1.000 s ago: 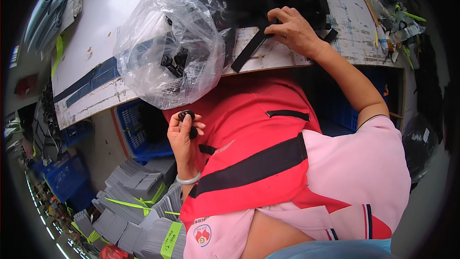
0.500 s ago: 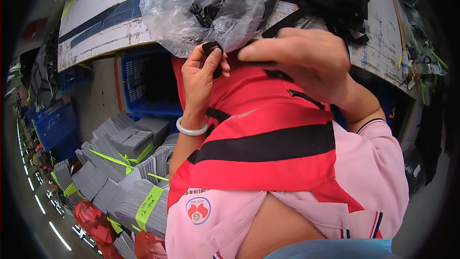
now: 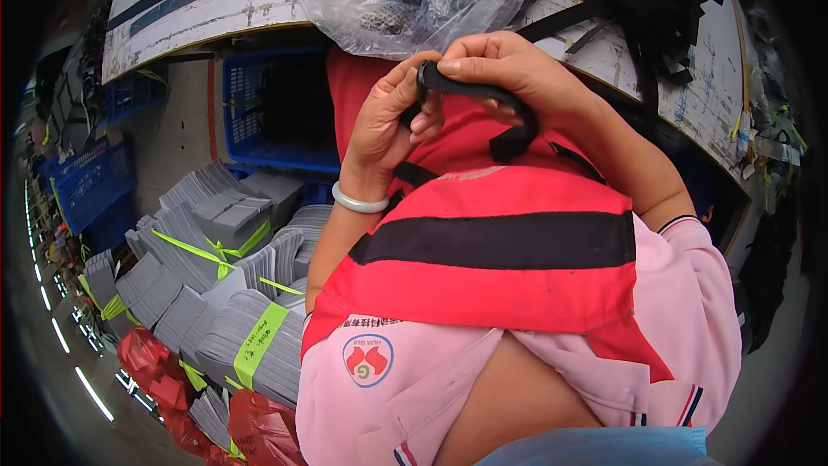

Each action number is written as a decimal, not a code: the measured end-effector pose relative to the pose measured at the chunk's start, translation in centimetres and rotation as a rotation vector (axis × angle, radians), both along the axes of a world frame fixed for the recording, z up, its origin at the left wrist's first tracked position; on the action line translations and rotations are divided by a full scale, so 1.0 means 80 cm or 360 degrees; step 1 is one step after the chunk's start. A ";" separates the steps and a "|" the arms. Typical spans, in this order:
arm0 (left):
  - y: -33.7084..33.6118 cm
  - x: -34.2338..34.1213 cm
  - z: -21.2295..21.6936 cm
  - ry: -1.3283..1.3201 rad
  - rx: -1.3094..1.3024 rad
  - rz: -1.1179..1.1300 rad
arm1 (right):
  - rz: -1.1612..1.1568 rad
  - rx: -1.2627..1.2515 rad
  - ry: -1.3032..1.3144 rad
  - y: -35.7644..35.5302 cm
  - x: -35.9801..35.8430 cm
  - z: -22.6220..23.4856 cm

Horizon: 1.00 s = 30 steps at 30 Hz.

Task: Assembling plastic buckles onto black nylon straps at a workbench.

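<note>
A black webbing strap (image 3: 526, 121) is stretched between my two hands in front of the red apron, its free end curling down below my right hand. My left hand (image 3: 386, 121), with a pale bangle at the wrist, pinches the strap where it bends around a small dark piece, perhaps a buckle; the fingers partly hide it. The thumb and fingers of my right hand (image 3: 522, 73) grip the strap right beside that bend. Just beyond both hands, a clear plastic bag (image 3: 466, 13) with black parts inside rests on the table edge.
Black straps (image 3: 642, 9) lie heaped on the worn white table (image 3: 250, 4) at the far right. Below it is a blue crate (image 3: 233, 125). To my left, grey bundled pieces (image 3: 250, 345) with green ties are stacked near red plastic bags (image 3: 151, 371).
My right hand has come down and left to grip the strap beside my left hand. More of the strap now shows. My view has shifted slightly, and the left hand sits farther right.
</note>
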<state>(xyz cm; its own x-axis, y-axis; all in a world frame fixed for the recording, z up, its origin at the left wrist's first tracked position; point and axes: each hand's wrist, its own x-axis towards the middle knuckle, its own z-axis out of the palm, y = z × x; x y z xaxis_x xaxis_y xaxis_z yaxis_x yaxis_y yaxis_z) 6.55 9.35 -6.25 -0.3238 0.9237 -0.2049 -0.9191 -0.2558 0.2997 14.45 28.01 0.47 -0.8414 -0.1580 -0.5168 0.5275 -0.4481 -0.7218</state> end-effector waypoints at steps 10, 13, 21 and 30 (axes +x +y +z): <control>0.001 0.000 -0.019 -0.0283 0.0262 -0.0021 | 0.0027 -0.0084 0.0064 -0.003 -0.004 -0.001; 0.003 0.000 -0.020 -0.0280 0.0293 -0.0019 | 0.0004 -0.0068 0.0058 -0.005 -0.002 -0.002; 0.007 -0.016 -0.028 0.0005 0.0245 -0.0055 | -0.0156 -0.0371 -0.0050 -0.018 -0.002 -0.007; 0.008 -0.027 -0.023 0.0392 -0.0114 -0.0028 | -0.0263 -0.0083 0.0270 -0.021 -0.011 -0.026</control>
<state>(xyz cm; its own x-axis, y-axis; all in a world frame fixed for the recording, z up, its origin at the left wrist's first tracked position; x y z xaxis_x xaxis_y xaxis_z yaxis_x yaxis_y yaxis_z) 4.41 9.98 -8.09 -0.3559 0.9157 -0.1869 -0.8203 -0.2102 0.5319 13.54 26.33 -1.61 -0.9321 -0.0339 -0.3605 0.3171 -0.5570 -0.7676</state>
